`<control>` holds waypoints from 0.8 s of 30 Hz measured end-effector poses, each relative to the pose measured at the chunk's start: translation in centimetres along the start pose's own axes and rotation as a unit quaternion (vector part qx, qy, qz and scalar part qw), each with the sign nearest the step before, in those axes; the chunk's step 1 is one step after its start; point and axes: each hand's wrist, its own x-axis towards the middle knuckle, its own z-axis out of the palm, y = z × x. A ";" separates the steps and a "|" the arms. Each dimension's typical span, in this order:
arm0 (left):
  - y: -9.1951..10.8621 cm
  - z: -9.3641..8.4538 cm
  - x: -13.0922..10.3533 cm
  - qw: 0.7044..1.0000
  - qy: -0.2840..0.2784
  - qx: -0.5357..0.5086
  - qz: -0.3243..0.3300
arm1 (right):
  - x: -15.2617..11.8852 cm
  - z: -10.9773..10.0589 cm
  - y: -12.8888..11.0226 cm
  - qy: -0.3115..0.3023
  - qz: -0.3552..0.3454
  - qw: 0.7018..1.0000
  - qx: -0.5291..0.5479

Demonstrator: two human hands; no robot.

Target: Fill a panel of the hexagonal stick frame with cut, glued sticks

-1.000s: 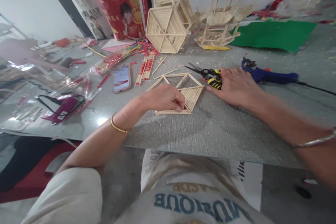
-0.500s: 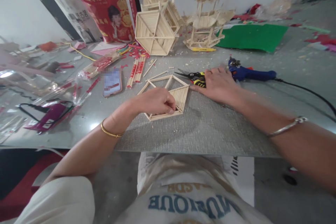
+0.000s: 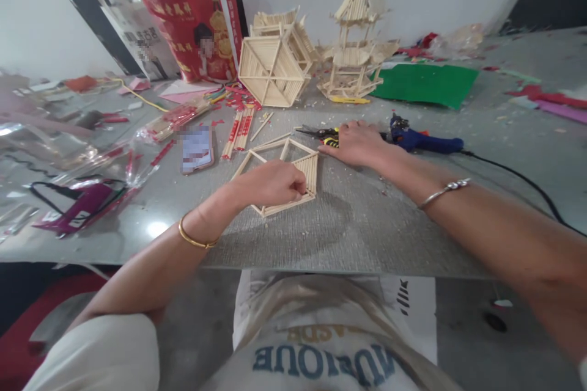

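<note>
A six-sided frame of thin wooden sticks lies flat on the table, one wedge of it filled with sticks side by side. My left hand is closed over the near right part of the frame, fingertips pressed together near its edge; what they pinch is hidden. My right hand lies palm down over the black and yellow handles of a pair of snips, whose pointed blades show to the left. Its thumb stretches to the frame's right corner. A blue glue gun with a black cord lies right of that hand.
Behind stand a hexagonal stick model and a stick tower. A yellow cutter and green sheet lie near them. Left are bundled sticks, a phone, a purple pouch and a red bag.
The view has tilted up and shifted slightly. My left hand stays closed over the frame, and my right hand stays lying on the snips.
</note>
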 end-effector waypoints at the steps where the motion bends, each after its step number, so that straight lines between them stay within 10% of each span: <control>1: 0.0 0.0 -0.1 1.000 0.004 -0.002 0.002 | 0.0 -0.2 0.0 -0.003 -0.001 1.000 0.004; 5: -0.2 0.1 -0.2 1.000 0.007 -0.014 0.003 | -0.9 -1.7 -0.1 0.064 -0.120 0.990 0.044; 11: -0.1 0.2 -0.3 1.000 0.027 0.015 -0.007 | -4.0 -3.1 -2.0 0.042 -0.444 0.885 0.133; 24: -0.6 0.7 0.0 0.999 0.035 0.006 -0.004 | -4.8 -3.3 -2.6 -0.014 -0.430 0.898 0.097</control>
